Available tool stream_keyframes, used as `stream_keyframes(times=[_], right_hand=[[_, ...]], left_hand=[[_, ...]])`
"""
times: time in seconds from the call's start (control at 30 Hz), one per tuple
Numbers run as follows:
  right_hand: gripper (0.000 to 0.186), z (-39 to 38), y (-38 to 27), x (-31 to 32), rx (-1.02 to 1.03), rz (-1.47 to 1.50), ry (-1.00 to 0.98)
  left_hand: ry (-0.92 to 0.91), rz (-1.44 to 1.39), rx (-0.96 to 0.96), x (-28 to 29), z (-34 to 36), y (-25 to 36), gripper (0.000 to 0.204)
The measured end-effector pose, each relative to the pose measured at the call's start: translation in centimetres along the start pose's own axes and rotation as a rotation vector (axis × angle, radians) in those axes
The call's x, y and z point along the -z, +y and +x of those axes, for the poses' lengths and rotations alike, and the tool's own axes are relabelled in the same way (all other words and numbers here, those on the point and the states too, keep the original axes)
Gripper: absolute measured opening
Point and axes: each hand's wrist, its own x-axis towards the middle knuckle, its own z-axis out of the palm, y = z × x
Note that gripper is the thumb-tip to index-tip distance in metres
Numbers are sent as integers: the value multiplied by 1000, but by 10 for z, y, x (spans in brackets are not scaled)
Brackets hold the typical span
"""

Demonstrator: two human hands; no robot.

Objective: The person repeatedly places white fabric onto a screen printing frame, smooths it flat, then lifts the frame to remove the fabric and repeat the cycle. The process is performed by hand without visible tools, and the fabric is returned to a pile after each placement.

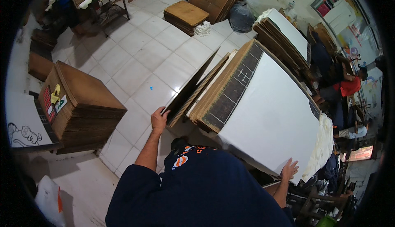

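In front of me is a stack of brown boards (233, 75), topped by a dark board (224, 112) with pale ruled lines. Smooth white fabric (273, 111) covers most of that top board. My left hand (159, 120) is closed around the near corner of a thin dark board (183, 97), which tilts out at the stack's left side. At the near right edge, my right hand (289, 169) rests on the white fabric with its fingers spread. Loose cream cloth (322, 142) hangs from the stack's right side.
Another tall board stack (90, 118) stands to the left. Beyond the main stack are more fabric-topped boards (286, 33), a low board pile (186, 16) and a dark plastic bag (241, 17). A person in a red shirt (350, 86) is at the right; another person (68, 4) is at the far left.
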Motion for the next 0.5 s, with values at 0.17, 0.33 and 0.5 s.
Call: stream_keyframes(times=[0.17, 0.33, 0.5], right_hand=[[55, -29, -86, 30, 475, 620, 13], [40, -143, -232, 82, 935, 1071, -848], [90, -278, -352, 131, 820, 947, -1681]], left_hand=[[66, -25, -197, 18, 32, 53, 22], [346, -99, -666, 51, 70, 198, 11], [305, -78, -844, 98, 11, 289, 24]])
